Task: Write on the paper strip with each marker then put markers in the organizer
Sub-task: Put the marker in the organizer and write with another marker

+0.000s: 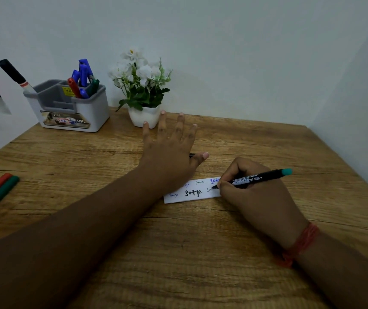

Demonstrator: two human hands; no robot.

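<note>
While left hand (169,157) pins paper strip (193,191), right hand (254,192) writes.

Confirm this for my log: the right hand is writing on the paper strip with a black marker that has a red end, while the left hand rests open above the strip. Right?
Not quite. In the head view the marker in the right hand has a teal end, not red. The rest holds: its tip is on the paper strip, and the left hand lies open above it.

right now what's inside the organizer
The organizer holds blue markers, a red marker, a green marker and a black marker. Its walls hide their lower ends.
</note>
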